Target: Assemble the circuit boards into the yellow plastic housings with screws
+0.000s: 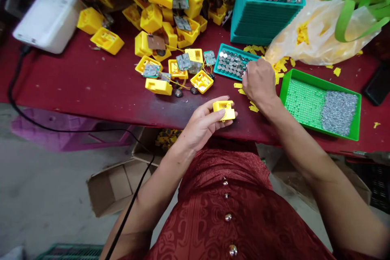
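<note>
My left hand [202, 124] holds a small yellow plastic casing [224, 111] near the table's front edge, its hollow side up. My right hand [258, 81] is at the right end of a small teal tray [217, 65] filled with round silver cells. Its fingers are bent down at the tray and their tips are hidden, so what they hold cannot be made out. Small flat yellow pieces [253, 107] lie below and beside that hand. Left of the tray, yellow casings [158, 86] with green circuit boards [183, 61], wires and small black wheels [178, 93] lie on the red table.
Behind stands a tall stack of teal trays [256, 24]. At the right are a green tray [360, 118] with many small metal parts, a plastic bag [329, 40] and a dark phone-like object [378, 85]. A white box [47, 20] with a black cable sits at the left.
</note>
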### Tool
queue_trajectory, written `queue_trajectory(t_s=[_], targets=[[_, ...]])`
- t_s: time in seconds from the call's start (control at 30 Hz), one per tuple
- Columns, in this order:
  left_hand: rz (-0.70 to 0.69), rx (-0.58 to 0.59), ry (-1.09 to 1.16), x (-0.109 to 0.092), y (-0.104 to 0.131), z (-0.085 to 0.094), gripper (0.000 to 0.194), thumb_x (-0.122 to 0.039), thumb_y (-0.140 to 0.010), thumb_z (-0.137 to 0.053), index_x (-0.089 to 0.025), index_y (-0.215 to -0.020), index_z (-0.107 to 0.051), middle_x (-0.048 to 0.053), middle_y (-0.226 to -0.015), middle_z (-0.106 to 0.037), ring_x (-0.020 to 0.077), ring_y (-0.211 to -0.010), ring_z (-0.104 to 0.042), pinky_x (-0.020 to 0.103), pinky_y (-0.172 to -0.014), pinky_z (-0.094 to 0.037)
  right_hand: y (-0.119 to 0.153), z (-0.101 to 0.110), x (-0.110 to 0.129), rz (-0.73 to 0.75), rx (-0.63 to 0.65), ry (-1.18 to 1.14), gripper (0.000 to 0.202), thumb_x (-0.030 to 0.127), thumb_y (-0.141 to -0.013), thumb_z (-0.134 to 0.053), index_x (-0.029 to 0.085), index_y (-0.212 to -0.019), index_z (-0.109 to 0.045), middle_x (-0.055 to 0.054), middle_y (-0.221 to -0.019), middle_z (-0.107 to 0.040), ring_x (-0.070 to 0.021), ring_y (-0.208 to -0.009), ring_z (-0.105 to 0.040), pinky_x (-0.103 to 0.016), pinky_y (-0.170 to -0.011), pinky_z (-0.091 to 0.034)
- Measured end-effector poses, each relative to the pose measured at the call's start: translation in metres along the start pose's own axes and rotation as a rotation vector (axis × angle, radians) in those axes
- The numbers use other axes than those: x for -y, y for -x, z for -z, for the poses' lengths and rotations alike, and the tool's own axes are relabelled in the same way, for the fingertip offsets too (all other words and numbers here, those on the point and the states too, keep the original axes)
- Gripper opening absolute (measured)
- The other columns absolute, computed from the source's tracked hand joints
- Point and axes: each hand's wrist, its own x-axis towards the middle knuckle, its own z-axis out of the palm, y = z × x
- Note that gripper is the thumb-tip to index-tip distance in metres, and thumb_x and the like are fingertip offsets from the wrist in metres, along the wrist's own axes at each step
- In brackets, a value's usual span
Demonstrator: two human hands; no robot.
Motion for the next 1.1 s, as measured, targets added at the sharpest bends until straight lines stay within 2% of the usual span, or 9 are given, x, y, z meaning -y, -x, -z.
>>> queue_trajectory(t_s=[0.1,0.2,0.3,0.37,0.43,0.6,0.8,0.97,1.1], targets=[[-0.032,-0.040,-0.049,0.003,0.000,0.001,0.043,-0.018,-0.079,-0.085,-0.016,-0.121,-0.073,0.008,-0.117,-0.078,0.0197,-0.099,-0.078,0.029,-0.084,-0.063,0.012,0.009,-0.002,0.032,-0.121,-0.137,0.017,0.014,-0.096,-0.059,0.008,-0.105,-0.073,-0.020,-0.116,-0.073,-0.0317,-0.111,-0.067,-0.053,-0.107,-0.052],[-0.077,-0.092,-0.096,0.005,-0.002,0.002,0.047,-0.019,-0.077,-0.086,-0.017,-0.123,-0.072,0.007,-0.117,-0.076,0.0182,-0.097,-0.076,0.031,-0.085,-0.063,0.044,0.025,0.004,0.177,-0.198,-0.422,0.018,0.020,-0.098,-0.059,0.014,-0.100,-0.076,-0.011,-0.103,-0.077,-0.0245,-0.099,-0.071,-0.045,-0.098,-0.056],[-0.131,-0.122,-0.157,0.008,-0.005,0.005,0.051,-0.022,-0.074,-0.089,-0.017,-0.122,-0.072,0.006,-0.112,-0.076,0.0160,-0.094,-0.073,0.030,-0.086,-0.063,0.077,0.039,0.017,0.261,-0.061,-0.719,0.018,0.022,-0.095,-0.062,0.017,-0.095,-0.079,-0.005,-0.095,-0.079,-0.0176,-0.087,-0.072,-0.033,-0.084,-0.056],[-0.164,-0.130,-0.197,0.009,-0.007,0.005,0.052,-0.025,-0.073,-0.090,-0.016,-0.121,-0.072,0.005,-0.109,-0.076,0.0158,-0.094,-0.071,0.029,-0.087,-0.062,0.089,0.043,0.024,0.257,0.052,-0.782,0.017,0.020,-0.092,-0.064,0.017,-0.093,-0.081,-0.004,-0.092,-0.080,-0.0163,-0.081,-0.072,-0.030,-0.078,-0.053],[-0.188,-0.137,-0.228,0.010,-0.007,0.005,0.053,-0.026,-0.072,-0.091,-0.016,-0.121,-0.072,0.005,-0.107,-0.075,0.0155,-0.094,-0.070,0.029,-0.087,-0.062,0.092,0.043,0.028,0.249,0.115,-0.758,0.018,0.019,-0.091,-0.065,0.017,-0.093,-0.082,-0.005,-0.092,-0.081,-0.0169,-0.080,-0.072,-0.031,-0.076,-0.052],[-0.197,-0.129,-0.241,0.010,-0.006,0.004,0.053,-0.024,-0.073,-0.090,-0.015,-0.122,-0.072,0.005,-0.107,-0.074,0.0150,-0.094,-0.070,0.028,-0.085,-0.063,0.083,0.041,0.026,0.263,0.153,-0.666,0.020,0.017,-0.090,-0.064,0.016,-0.093,-0.084,-0.008,-0.095,-0.081,-0.0206,-0.083,-0.073,-0.034,-0.078,-0.051],[-0.125,-0.074,-0.135,0.008,-0.003,0.007,0.050,-0.024,-0.075,-0.088,-0.018,-0.122,-0.074,0.007,-0.117,-0.075,0.0182,-0.102,-0.072,0.030,-0.088,-0.063,0.083,0.046,0.019,0.296,0.137,-0.835,0.024,0.016,-0.093,-0.062,0.020,-0.099,-0.085,-0.003,-0.096,-0.081,-0.0157,-0.085,-0.072,-0.029,-0.082,-0.052],[-0.109,-0.019,-0.113,0.009,-0.003,0.006,0.053,-0.019,-0.072,-0.086,-0.019,-0.123,-0.074,0.008,-0.121,-0.076,0.0201,-0.106,-0.072,0.032,-0.091,-0.061,0.085,0.048,0.018,0.212,0.093,-0.899,0.009,0.021,-0.086,-0.075,0.018,-0.086,-0.083,-0.002,-0.084,-0.079,-0.0134,-0.074,-0.069,-0.026,-0.073,-0.052],[-0.108,-0.026,-0.079,0.012,-0.006,0.004,0.054,-0.019,-0.069,-0.088,-0.018,-0.121,-0.074,0.007,-0.115,-0.076,0.0190,-0.102,-0.073,0.032,-0.090,-0.062,0.086,0.052,0.017,0.281,0.142,-0.851,0.019,0.018,-0.090,-0.067,0.020,-0.095,-0.085,-0.003,-0.092,-0.082,-0.0144,-0.080,-0.072,-0.028,-0.078,-0.052]])
